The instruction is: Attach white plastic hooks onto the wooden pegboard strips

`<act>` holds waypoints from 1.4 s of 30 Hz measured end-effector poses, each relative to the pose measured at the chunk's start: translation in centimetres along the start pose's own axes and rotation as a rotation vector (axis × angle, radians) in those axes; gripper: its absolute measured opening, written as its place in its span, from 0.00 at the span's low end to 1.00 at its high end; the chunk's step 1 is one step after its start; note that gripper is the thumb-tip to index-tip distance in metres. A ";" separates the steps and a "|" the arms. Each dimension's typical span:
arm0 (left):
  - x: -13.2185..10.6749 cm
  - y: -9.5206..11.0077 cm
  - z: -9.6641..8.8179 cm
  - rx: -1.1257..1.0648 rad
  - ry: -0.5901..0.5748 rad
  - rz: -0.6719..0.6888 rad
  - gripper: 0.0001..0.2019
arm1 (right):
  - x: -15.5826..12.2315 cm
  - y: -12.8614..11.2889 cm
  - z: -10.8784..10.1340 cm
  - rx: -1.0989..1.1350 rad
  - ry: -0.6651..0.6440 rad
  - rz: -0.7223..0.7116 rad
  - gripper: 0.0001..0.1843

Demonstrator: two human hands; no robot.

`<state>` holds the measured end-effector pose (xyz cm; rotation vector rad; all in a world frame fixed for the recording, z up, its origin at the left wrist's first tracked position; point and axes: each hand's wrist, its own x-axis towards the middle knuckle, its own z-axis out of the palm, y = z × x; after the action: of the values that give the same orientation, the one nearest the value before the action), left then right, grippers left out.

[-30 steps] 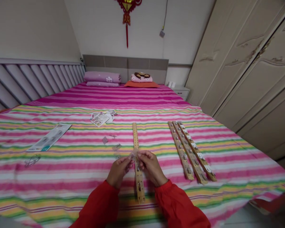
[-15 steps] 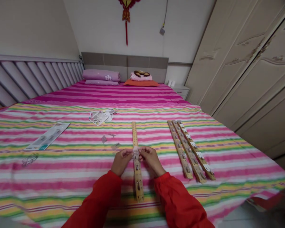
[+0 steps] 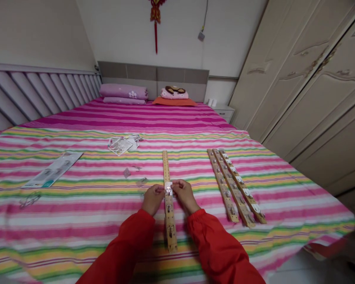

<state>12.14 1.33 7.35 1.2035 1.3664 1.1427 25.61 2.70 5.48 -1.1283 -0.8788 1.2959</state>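
A narrow wooden strip with rows of holes (image 3: 166,167) lies lengthwise in front of me on the striped sheet. Across its middle is a clear square adhesive hook (image 3: 169,188), its surface shining white. My left hand (image 3: 154,198) pinches the hook's left edge, and my right hand (image 3: 184,194) pinches the right edge between thumb and fingers. Nearer to me, two metal hooks sit on the strip, one of them a lower hook (image 3: 170,230). Whether the square touches the wood everywhere I cannot tell.
Several hook-covered strips (image 3: 225,185) lie side by side on the right. To the left are a flat hook package (image 3: 55,169), a tangle of thin wire-like pieces (image 3: 30,200) and a pile of clear packets (image 3: 122,144). Small loose pieces, including a square (image 3: 126,172), lie near my left hand.
The clear square now looks flatter and squarer over the strip and catches more light. Both hands stay at its edges, and the camera view has shifted slightly.
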 end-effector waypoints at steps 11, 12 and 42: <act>0.1 -0.2 0.2 0.057 0.049 0.012 0.06 | 0.3 0.3 0.4 -0.008 0.003 -0.013 0.08; 0.1 -0.3 0.2 0.070 0.057 0.016 0.06 | 0.3 0.3 0.4 -0.007 0.006 -0.015 0.08; 1.6 -2.6 -0.3 0.374 -0.106 0.179 0.21 | 0.8 1.8 -0.7 -0.073 -0.096 0.058 0.20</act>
<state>11.44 2.68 4.67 1.6582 1.4539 0.9516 25.90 3.29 3.50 -1.1636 -0.9778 1.3843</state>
